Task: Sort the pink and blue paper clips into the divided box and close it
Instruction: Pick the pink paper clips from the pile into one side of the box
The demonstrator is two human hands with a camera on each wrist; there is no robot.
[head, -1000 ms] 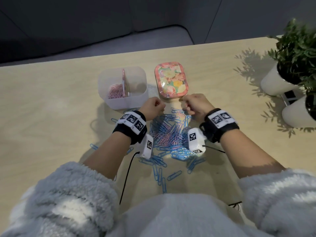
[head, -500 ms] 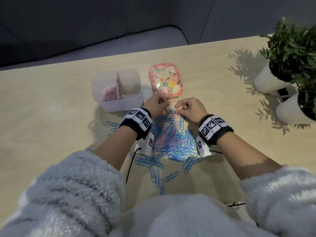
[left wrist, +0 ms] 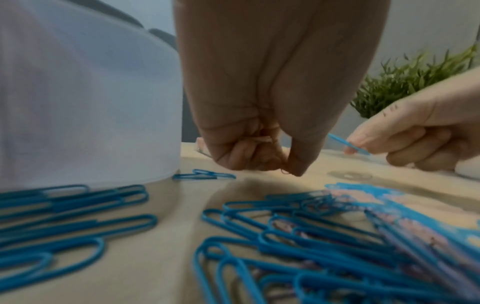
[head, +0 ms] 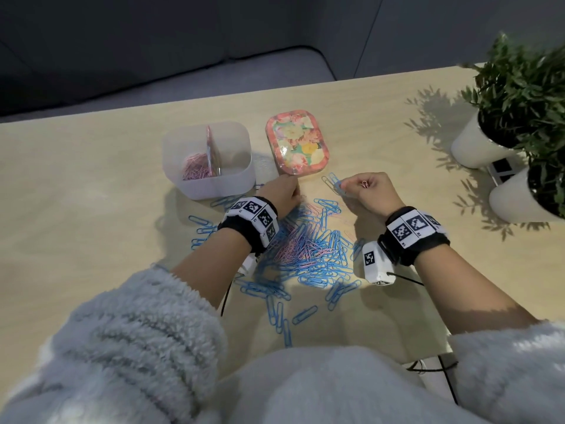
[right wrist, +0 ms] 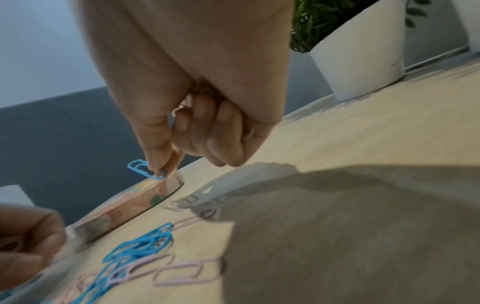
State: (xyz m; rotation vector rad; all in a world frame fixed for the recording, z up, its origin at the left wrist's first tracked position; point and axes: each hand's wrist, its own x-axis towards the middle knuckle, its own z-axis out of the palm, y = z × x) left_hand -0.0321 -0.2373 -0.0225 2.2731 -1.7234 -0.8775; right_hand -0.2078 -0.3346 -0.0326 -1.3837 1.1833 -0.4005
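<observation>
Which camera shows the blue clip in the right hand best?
The right wrist view: the right hand pinches the blue paper clip between thumb and forefinger, outlined against the dark background. The head view shows it small, the left wrist view only as a thin sliver.

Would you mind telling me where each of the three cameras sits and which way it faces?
Head: worn on the head, looking forward and down at the table, divided box, floral lid and clip pile; both forearms and sleeves show.
Left wrist: low over the table, along the left hand toward the box wall.
Right wrist: along the right hand, which pinches a blue clip, toward a white plant pot.
Shared: each wrist view catches the other hand; all show the clip pile.
</observation>
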